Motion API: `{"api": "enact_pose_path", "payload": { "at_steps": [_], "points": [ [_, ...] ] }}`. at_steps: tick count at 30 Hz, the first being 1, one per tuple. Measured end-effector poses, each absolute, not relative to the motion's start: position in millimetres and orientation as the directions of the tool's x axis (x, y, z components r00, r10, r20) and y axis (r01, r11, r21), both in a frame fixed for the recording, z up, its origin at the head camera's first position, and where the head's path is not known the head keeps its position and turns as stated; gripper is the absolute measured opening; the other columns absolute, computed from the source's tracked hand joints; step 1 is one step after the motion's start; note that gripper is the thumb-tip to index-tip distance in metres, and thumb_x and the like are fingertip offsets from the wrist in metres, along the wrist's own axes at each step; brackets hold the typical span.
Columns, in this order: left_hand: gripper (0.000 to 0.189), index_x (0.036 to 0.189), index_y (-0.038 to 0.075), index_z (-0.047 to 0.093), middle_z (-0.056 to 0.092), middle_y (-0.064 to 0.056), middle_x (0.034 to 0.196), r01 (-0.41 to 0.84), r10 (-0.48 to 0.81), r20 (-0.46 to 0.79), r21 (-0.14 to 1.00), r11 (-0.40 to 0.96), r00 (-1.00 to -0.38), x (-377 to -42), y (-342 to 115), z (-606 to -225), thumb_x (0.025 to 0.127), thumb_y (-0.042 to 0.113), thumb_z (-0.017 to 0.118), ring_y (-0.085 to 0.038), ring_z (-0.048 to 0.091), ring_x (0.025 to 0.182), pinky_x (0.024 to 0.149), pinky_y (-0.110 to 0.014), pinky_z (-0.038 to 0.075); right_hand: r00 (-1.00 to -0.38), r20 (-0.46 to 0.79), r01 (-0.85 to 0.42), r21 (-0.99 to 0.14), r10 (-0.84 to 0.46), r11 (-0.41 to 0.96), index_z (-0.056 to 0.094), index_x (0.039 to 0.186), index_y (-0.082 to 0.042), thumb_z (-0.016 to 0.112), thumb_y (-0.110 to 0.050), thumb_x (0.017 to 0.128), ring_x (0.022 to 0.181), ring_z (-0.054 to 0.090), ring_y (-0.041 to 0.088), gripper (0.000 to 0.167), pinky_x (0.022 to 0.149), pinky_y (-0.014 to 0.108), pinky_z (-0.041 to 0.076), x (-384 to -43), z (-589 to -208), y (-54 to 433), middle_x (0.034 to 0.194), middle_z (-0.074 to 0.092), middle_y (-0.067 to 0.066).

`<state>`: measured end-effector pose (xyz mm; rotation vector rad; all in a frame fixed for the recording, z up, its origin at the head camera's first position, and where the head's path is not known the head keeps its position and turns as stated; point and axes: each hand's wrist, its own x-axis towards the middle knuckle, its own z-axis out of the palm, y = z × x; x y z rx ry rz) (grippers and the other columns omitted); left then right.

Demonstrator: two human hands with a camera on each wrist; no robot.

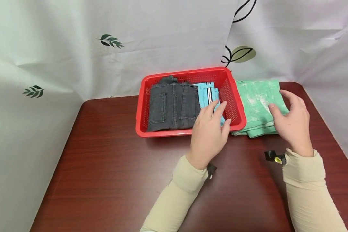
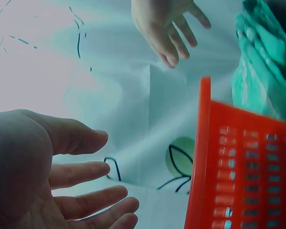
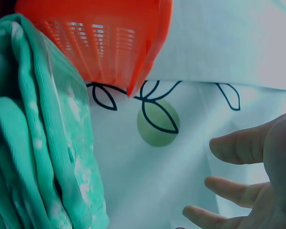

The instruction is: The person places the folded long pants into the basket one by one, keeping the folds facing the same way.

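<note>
A red plastic basket (image 1: 168, 133) holds folded dark grey jeans (image 1: 174, 106) on its left side and a folded light blue garment with black and white stripes (image 1: 203, 93) on its right. Over the basket's front right part hovers my left hand (image 1: 210, 132), fingers spread and holding nothing. Folded green garment with whitish patches (image 1: 255, 100) lies on the table just right of the basket. My right hand (image 1: 294, 124) is above its right edge, thumb and fingers apart, with nothing in them. In the right wrist view the green cloth (image 3: 62, 143) shows several thick folded layers.
The dark reddish-brown table (image 1: 110, 167) carries the basket near its back edge. White curtain-like sheeting (image 1: 168, 38) with leaf prints hangs behind the table and along both sides.
</note>
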<state>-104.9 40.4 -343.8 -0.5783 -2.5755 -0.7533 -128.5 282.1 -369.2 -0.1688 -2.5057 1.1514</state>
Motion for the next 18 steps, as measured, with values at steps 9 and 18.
{"api": "enact_pose_path", "payload": {
  "at_steps": [9, 18],
  "points": [
    [0.046, 0.138, 0.011, 0.062, 0.058, -0.007, 0.138, 0.545, 0.348, 0.505, 0.318, 0.776, -0.790, -96, 66, -349, 0.095, 0.027, 0.066, -0.019, 0.055, 0.123, 0.102, -0.029, 0.046, -0.945, 0.249, -0.043, -0.734, 0.210, 0.678, 0.044, 0.151, -0.002, 0.055, -0.021, 0.101, 0.142, 0.031, 0.046, 0.054, 0.114, 0.064, 0.019, -128, -372, 296, 0.153, 0.039, 0.027],
    [0.047, 0.139, 0.013, 0.061, 0.059, -0.003, 0.139, 0.592, 0.461, 0.449, 0.209, 0.778, -0.766, -90, 92, -353, 0.095, 0.030, 0.065, -0.015, 0.057, 0.120, 0.101, -0.022, 0.045, -0.962, 0.198, -0.010, -0.712, 0.188, 0.702, 0.039, 0.153, -0.002, 0.053, -0.023, 0.103, 0.145, 0.026, 0.046, 0.056, 0.114, 0.066, 0.017, -129, -377, 310, 0.156, 0.035, 0.027]
  ]
}}
